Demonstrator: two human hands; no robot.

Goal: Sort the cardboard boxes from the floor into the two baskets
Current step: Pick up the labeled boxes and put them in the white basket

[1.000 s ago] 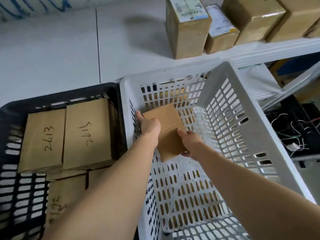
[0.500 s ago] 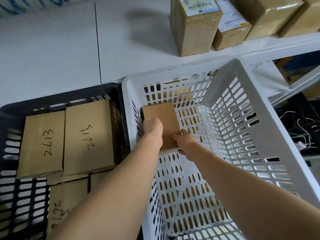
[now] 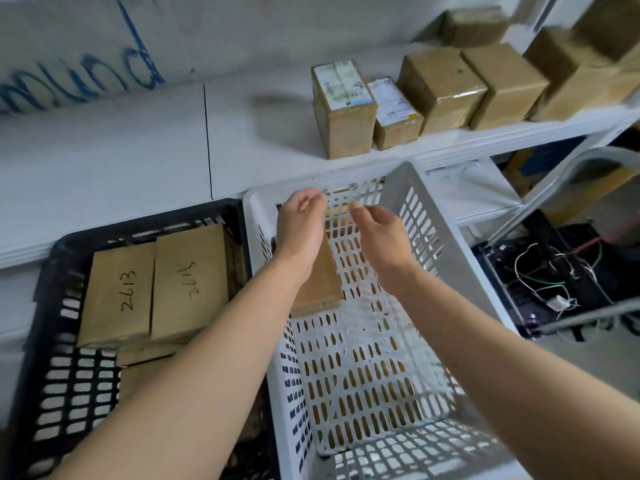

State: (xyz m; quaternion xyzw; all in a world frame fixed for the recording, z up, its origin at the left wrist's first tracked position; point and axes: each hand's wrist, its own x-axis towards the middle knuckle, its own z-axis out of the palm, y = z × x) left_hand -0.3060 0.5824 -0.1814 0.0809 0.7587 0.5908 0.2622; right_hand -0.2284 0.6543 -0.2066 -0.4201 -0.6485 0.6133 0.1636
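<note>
Hands are raised above the white perforated plastic basket (image 3: 464, 282), and nothing is held in either. The left hand (image 3: 299, 226) is seen with fingers loosely curled around empty air. The right hand (image 3: 379, 233), just beside it, is kept relaxed, fingers slightly bent.

Directly beneath the left wrist, the flat brown cardboard box (image 3: 320, 282) is laid on the basket floor, close to the wall on the left hand's side. Its near-left part is hidden by the forearm, and both hands are held clear above it.

Out to the left of the left hand, the black plastic lattice basket (image 3: 145, 226) is loaded with flat brown boxes, one marked 2613 (image 3: 117, 292) in handwriting. Beyond the fingertips of both hands, a white shelf (image 3: 138, 161) is lined with taped brown cartons (image 3: 343, 109). To the right of the right hand, loose wires (image 3: 540, 268) are seen in a dark open unit.
</note>
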